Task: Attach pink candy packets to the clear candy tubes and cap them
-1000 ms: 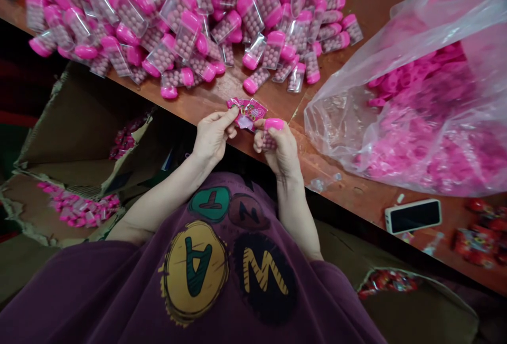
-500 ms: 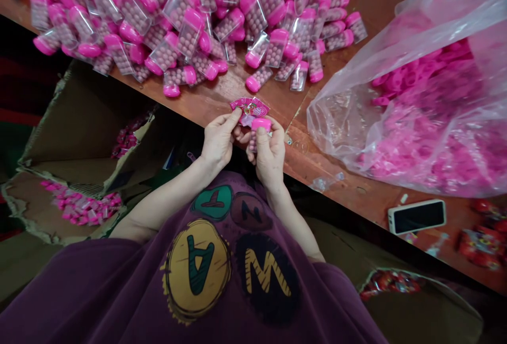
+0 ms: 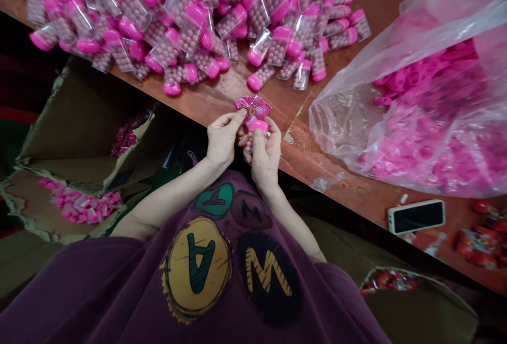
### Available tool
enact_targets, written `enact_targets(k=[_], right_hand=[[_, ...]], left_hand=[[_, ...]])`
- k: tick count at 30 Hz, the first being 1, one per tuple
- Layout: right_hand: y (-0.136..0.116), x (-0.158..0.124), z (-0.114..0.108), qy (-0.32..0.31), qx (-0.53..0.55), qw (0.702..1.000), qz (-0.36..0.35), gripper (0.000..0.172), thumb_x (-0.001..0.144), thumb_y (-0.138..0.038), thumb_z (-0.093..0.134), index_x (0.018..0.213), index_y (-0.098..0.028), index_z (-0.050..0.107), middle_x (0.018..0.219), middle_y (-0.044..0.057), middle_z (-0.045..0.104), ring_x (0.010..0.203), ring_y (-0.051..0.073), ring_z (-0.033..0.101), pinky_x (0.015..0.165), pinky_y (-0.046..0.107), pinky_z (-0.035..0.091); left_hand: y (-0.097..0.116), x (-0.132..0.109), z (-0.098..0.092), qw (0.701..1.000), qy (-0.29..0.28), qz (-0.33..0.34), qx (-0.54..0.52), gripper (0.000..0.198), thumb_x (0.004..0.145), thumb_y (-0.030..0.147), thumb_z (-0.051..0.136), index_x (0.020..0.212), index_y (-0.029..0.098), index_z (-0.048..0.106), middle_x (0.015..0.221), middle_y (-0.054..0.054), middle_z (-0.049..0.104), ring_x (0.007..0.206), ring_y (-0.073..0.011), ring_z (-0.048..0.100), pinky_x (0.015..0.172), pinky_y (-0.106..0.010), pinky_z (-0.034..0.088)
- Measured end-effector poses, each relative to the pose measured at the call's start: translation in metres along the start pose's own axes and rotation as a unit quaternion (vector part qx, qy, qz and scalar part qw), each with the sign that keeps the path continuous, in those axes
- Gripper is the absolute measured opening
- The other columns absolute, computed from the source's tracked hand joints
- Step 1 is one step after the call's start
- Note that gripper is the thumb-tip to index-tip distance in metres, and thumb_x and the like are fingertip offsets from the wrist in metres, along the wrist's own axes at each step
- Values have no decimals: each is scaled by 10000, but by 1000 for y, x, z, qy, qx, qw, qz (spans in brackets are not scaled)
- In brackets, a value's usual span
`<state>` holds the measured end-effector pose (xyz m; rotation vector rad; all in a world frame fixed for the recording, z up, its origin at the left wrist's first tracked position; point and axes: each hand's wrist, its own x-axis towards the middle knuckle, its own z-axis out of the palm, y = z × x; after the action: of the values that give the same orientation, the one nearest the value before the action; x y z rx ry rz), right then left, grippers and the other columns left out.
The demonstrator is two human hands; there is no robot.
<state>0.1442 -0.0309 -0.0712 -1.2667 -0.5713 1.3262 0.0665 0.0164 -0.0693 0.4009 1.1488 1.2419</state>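
My left hand (image 3: 222, 140) pinches a small pink printed label (image 3: 253, 111) between thumb and fingers. My right hand (image 3: 264, 156) grips a clear plastic tube of round pink-brown candies (image 3: 249, 143) with a bright pink cap (image 3: 258, 125). The cap sits directly below the label and touches or nearly touches it. Most of the tube's body is hidden by my fingers. Both hands are close together just off the edge of a wooden table (image 3: 222, 98). A large pile of matching capped tubes (image 3: 158, 21) lies on the table beyond them.
A clear plastic bag of loose pink caps (image 3: 415, 122) lies on the table to the right. Nearby are a phone (image 3: 415, 216) and red packets (image 3: 479, 246). Below the table edge, an open cardboard box (image 3: 79, 138) holds pink packets (image 3: 79, 206).
My hands have drawn closer together over the last second. The tube has risen and moved left, bringing its pink cap from beside the label to directly below it.
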Motion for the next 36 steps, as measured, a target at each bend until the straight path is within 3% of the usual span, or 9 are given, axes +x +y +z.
enact_targets(k=[7, 10, 13, 19, 22, 26, 28, 31, 36], right_hand=[[-7, 1, -3, -77, 29, 993, 85, 568, 974, -660, 633, 1376, -296, 463, 735, -84, 565, 425, 41, 292, 370, 192, 215], [1, 5, -8, -70, -19, 997, 28, 607, 958, -660, 661, 1402, -303, 453, 733, -73, 550, 489, 79, 429, 425, 214, 353], [11, 9, -16, -69, -103, 990, -63, 610, 973, -634, 660, 1451, -330, 432, 804, -37, 583, 633, 137, 585, 595, 299, 535], [4, 9, -30, -92, -275, 946, -146, 641, 1008, -585, 627, 1543, -324, 391, 950, 27, 653, 741, 192, 651, 783, 438, 624], [-6, 9, -31, -125, -234, 957, -116, 658, 1005, -602, 623, 1552, -330, 377, 881, 2, 623, 679, 168, 617, 708, 393, 621], [-14, 12, -30, -199, -124, 972, -1, 688, 1002, -658, 589, 1559, -332, 352, 728, -57, 508, 547, 132, 517, 481, 268, 484], [-15, 14, -31, -205, -124, 971, 9, 700, 1010, -676, 560, 1577, -334, 332, 738, -55, 506, 546, 132, 511, 472, 267, 471], [-15, 14, -35, -193, -194, 960, -52, 724, 1020, -658, 559, 1613, -341, 291, 860, -14, 584, 645, 154, 587, 618, 338, 579], [-9, 12, -39, -180, -293, 931, -120, 754, 1037, -602, 559, 1650, -291, 248, 1023, 55, 661, 864, 219, 694, 850, 461, 646]], left_hand=[[7, -4, -3, 997, -43, -64, -3, 423, 805, 496, 902, 713, 188, 628, 548, 67, 571, 395, -43, 485, 390, -205, 340], [12, -6, -6, 992, -93, -86, -22, 313, 827, 401, 903, 811, 173, 690, 621, 49, 639, 444, -49, 530, 435, -199, 397], [16, -4, -9, 985, -117, -127, -18, 263, 838, 337, 897, 845, 146, 716, 675, 22, 683, 492, -59, 567, 477, -203, 427], [20, 1, -14, 963, -197, -181, -11, 294, 825, 364, 902, 797, 127, 731, 732, -28, 738, 656, -127, 702, 677, -251, 559], [22, -2, -16, 961, -220, -168, 5, 331, 800, 402, 918, 793, 129, 732, 724, -28, 739, 614, -120, 676, 649, -251, 551], [25, -5, -17, 959, -226, -169, 38, 364, 815, 466, 898, 795, 141, 735, 687, -23, 726, 571, -122, 650, 604, -257, 538], [26, -5, -18, 958, -228, -168, 42, 369, 834, 477, 880, 780, 144, 731, 669, -26, 719, 576, -129, 656, 614, -265, 543], [25, -5, -18, 958, -236, -159, 34, 353, 831, 460, 886, 795, 139, 742, 691, -34, 732, 602, -138, 673, 637, -272, 550], [22, -8, -18, 960, -231, -157, 7, 331, 792, 432, 918, 827, 136, 775, 780, -53, 777, 761, -181, 750, 842, -328, 599]])
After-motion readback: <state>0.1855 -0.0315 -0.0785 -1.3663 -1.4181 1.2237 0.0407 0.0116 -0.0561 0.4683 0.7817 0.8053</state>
